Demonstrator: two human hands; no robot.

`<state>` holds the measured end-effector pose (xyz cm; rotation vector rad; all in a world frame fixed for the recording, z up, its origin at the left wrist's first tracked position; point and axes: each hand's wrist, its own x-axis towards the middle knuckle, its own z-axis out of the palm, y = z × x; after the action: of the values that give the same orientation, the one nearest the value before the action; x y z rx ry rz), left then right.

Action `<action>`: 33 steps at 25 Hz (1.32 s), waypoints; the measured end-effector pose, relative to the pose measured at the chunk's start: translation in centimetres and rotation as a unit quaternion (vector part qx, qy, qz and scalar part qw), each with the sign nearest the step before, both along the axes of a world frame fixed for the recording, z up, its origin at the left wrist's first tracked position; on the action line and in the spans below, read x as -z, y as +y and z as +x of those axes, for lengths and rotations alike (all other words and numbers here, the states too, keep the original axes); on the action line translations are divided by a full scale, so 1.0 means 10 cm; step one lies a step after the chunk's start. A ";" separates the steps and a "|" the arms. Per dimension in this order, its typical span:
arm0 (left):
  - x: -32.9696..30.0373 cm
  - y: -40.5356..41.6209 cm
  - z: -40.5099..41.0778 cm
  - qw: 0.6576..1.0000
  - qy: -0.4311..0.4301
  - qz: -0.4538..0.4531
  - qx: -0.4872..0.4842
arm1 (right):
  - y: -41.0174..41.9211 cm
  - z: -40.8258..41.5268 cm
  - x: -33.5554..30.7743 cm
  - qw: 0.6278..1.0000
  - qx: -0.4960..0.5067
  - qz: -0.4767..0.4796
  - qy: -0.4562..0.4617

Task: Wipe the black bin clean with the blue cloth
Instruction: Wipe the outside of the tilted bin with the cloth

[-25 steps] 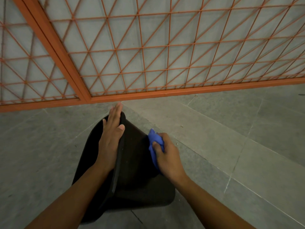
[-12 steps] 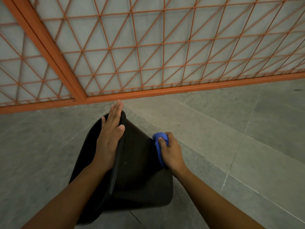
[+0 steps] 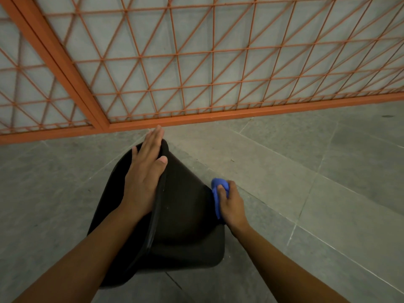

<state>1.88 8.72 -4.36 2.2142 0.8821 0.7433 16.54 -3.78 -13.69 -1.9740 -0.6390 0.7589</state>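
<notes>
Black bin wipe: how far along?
Mid-wipe. Done: hard to judge, since the black bin is dark and shows no clear clean or dirty patches. In hand: the right hand grips the blue cloth against the bin's outer right side; the left hand lies flat on the rim, steadying it on the floor. Left: the other outer sides and the inside, not being wiped now.

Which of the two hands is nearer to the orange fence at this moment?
The left hand. It lies flat on the black bin, fingertips almost at the base rail of the orange fence. The right hand grips the blue cloth against the bin's side, farther from it.
</notes>
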 end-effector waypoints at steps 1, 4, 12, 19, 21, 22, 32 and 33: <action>-0.02 -0.04 0.01 1.000 -0.004 -0.006 0.005 | -0.12 -0.06 0.01 1.000 0.017 0.001 0.008; -0.05 -0.06 0.04 1.000 -0.009 -0.009 0.014 | -0.40 -0.40 -0.25 0.998 0.033 0.045 0.013; -0.08 0.03 0.05 0.999 0.018 -0.019 0.034 | -0.03 -0.52 -0.91 0.975 -0.077 0.206 -0.017; -0.05 0.13 0.06 0.995 0.030 -0.044 0.081 | -0.25 -0.90 -1.04 0.959 -0.123 0.251 -0.053; -0.05 0.16 0.04 0.995 0.017 -0.054 0.079 | -0.05 -0.68 -0.97 0.964 -0.108 0.231 -0.070; -0.07 0.14 0.04 0.995 0.018 -0.049 0.080 | 0.00 -0.60 -0.93 0.970 -0.081 0.219 -0.061; -0.13 -0.01 0.12 0.992 0.020 -0.021 0.125 | 0.11 -0.42 -0.94 0.971 -0.053 0.230 -0.047; -0.12 -0.01 0.11 0.992 0.024 -0.012 0.122 | 0.14 -0.33 -0.83 0.977 -0.039 0.204 -0.040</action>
<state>2.98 8.60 -3.12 2.2743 0.6224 0.5623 13.24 -2.33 -5.35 -1.6141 -0.8514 0.5443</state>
